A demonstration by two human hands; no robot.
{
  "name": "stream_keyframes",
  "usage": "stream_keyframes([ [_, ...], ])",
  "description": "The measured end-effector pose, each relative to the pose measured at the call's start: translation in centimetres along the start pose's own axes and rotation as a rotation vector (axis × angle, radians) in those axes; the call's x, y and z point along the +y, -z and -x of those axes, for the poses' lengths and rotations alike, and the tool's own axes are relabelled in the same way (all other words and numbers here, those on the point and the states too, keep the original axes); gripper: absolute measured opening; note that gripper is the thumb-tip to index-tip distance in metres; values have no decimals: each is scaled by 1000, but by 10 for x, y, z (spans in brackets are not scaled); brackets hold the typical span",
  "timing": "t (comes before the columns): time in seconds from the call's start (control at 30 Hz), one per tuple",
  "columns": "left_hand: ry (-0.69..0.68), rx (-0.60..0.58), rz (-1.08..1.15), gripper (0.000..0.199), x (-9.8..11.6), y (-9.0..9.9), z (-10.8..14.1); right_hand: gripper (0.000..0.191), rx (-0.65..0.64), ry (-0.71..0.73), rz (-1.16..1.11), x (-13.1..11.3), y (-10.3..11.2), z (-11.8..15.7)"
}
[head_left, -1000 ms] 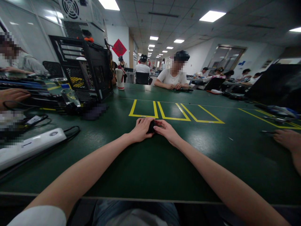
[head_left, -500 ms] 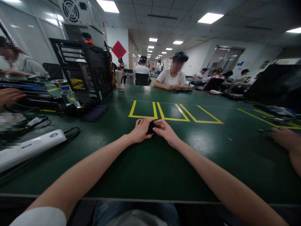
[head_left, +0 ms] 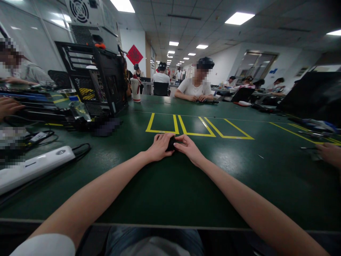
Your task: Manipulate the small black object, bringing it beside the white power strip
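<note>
My left hand (head_left: 159,147) is wrapped over a small dark black object (head_left: 171,143) on the green table (head_left: 170,192). Most of that object is under my fingers, so its exact kind is hard to make out. From the other side my right hand (head_left: 188,148) closes in, thumb and fingertips pressed together at the object's right edge. Just beyond both hands run yellow tape outlines (head_left: 183,134) on the table.
On the left stand an open black computer case (head_left: 106,78), a white power strip (head_left: 37,167) with cables, and a bottle (head_left: 80,108). A white cup (head_left: 135,90) is farther back. A co-worker's hand (head_left: 329,154) reaches in at right; another person (head_left: 195,85) sits opposite.
My hands and the black object stay almost in place. At the right, the co-worker's hand has drawn back toward the edge of the view.
</note>
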State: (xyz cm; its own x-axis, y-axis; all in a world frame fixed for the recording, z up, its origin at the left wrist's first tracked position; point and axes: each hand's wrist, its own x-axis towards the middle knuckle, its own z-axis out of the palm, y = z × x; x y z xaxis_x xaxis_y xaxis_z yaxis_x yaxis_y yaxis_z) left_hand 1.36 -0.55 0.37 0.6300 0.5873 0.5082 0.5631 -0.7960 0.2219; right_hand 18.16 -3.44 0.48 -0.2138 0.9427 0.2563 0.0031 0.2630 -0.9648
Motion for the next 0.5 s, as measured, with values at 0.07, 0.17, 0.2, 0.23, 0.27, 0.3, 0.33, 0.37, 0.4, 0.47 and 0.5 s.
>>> stream_keyframes([
  [0.07,-2,0,-2,58,0,0,0,25,8,9,0,1,0,-1],
  [0.17,-2,-1,-2,58,0,0,0,31,10,-7,16,3,1,-3],
  [0.2,-1,0,-2,58,0,0,0,33,6,-18,22,4,2,-3],
  [0.23,0,0,-2,58,0,0,0,34,-2,-28,24,4,3,-3],
  [0.27,1,-1,-1,58,0,0,0,34,-14,-34,20,4,3,-4],
  [0.3,2,-2,0,58,0,0,0,33,-26,-32,11,3,3,-4],
  [0.33,4,-3,0,58,0,0,0,33,-35,-23,0,3,3,-3],
  [0.37,5,-4,0,58,0,0,0,34,-40,-12,-8,2,3,-3],
  [0.4,8,-4,-1,58,1,0,0,34,-41,-9,-12,1,3,-2],
  [0.47,10,-1,0,57,1,0,0,32,-33,-22,-13,0,3,-1],
  [0.5,8,0,1,58,1,0,0,30,-26,-33,-14,0,2,-1],
])
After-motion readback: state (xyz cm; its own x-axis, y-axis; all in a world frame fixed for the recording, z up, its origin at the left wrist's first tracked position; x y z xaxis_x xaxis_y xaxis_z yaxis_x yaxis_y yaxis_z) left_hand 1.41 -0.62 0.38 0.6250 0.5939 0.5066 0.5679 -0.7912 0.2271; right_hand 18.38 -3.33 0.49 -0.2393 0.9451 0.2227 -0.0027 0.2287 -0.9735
